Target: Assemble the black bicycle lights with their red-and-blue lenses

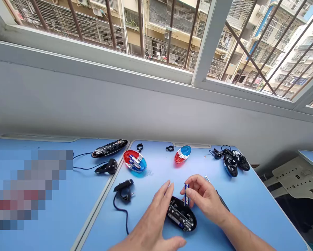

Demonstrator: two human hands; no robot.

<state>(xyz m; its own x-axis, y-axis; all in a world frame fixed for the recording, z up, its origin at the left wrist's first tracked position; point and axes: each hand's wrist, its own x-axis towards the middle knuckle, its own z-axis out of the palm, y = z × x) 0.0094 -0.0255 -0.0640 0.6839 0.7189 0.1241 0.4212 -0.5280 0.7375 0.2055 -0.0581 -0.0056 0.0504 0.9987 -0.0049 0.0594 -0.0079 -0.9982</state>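
My right hand (205, 200) pinches a small blue battery (186, 195) upright over the near end of a black oval device base (181, 216) with an exposed circuit board, which lies on the blue table (250, 209). My left hand (152, 223) rests flat beside the base's left edge, fingers stretched out and touching it. A thin metal tool (207, 179) pokes out behind my right hand. Farther back lie a red-and-blue clear cover holding batteries (135, 161) and a closed red-and-blue light (182, 154).
A black clamp with a cable (124, 191) lies left of my hands. Another black base (109, 148) and a mount (107, 167) sit on the left table. Several black parts (232, 160) are piled at back right. Two small black rings (169, 148) lie near the wall.
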